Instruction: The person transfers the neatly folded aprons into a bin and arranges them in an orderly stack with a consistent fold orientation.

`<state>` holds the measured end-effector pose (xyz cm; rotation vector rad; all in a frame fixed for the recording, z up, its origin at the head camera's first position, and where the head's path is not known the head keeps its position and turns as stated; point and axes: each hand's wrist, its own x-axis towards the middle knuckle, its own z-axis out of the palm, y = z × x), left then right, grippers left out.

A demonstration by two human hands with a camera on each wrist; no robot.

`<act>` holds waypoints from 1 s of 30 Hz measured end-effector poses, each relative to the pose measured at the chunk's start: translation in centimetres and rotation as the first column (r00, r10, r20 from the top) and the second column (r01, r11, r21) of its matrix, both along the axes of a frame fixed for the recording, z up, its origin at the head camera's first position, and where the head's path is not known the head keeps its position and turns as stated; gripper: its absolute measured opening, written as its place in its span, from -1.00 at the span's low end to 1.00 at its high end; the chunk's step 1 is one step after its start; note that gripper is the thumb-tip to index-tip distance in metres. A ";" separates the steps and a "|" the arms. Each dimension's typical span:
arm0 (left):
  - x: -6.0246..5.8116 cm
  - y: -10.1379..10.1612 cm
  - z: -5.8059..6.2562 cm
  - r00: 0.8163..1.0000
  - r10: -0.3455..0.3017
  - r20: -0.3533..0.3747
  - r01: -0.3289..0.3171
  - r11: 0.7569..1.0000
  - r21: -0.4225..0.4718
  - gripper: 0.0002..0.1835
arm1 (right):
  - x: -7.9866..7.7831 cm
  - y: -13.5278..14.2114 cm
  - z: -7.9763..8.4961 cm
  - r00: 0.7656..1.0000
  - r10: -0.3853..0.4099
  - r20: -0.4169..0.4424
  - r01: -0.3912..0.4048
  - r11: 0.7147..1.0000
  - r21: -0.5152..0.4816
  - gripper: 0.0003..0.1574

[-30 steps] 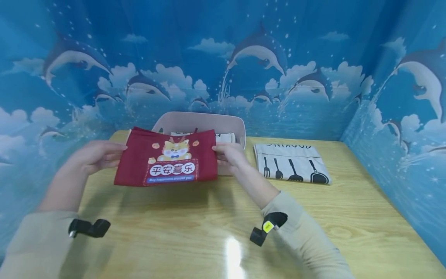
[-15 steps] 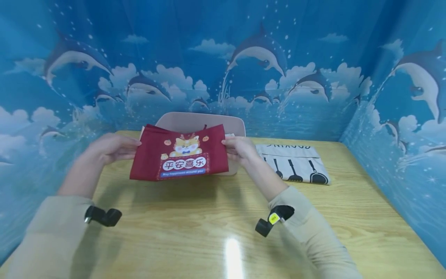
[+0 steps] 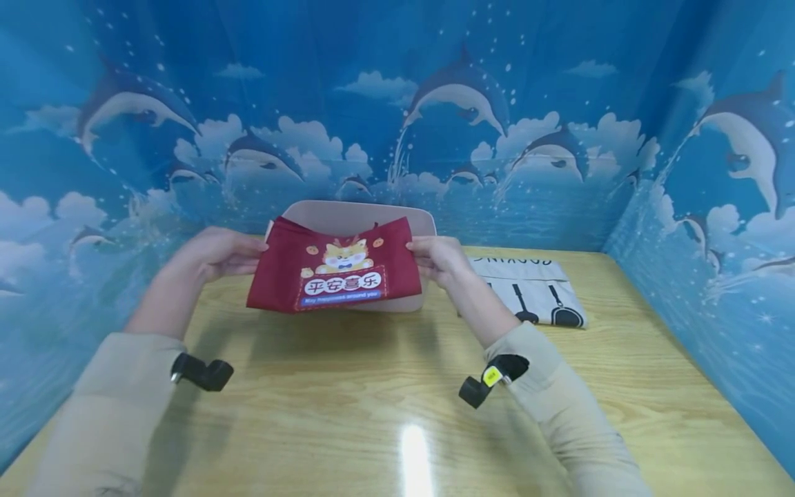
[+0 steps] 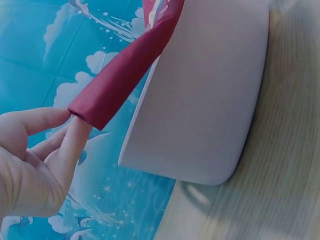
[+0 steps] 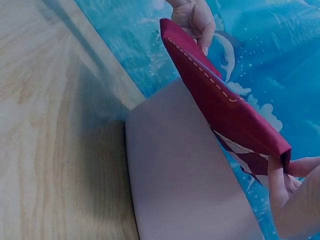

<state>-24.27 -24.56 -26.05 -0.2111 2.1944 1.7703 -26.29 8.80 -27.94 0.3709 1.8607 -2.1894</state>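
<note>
Head view: the left hand (image 3: 223, 254) and the right hand (image 3: 439, 257) hold a folded red cloth (image 3: 276, 273), possibly an apron, stretched between them, its cartoon-animal print facing the wearer. Each hand pinches one upper corner between thumb and fingers; neither holds the lower edge. Below and between the hands stands a pale pinkish-grey bin (image 4: 210, 110), and the cloth covers much of its opening from the head camera. Whether the cloth touches the rim cannot be told.

The upper edge dips between the hands, so it would help to draw them slightly apart, keeping the folded layers taut and together. Both hands seem best kept level, since lowering one first could tip the cloth and let the layers slide. Light pinches near the corners should be enough for soft fabric, though a loose one might drop the underside, where the right wrist view shows a patterned part beside the right hand. Knuckles need to clear the rim.

To the right of the right hand, a folded white cloth with black utensil prints (image 3: 546, 304) lies on the table (image 3: 323, 414), partly hidden by that arm.
</note>
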 end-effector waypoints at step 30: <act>-3.5 2.0 1.6 0.997 0.073 -0.003 -0.073 0.997 0.004 -0.43 | -3.7 1.1 0.7 0.995 -0.094 0.041 0.094 0.996 0.005 -0.60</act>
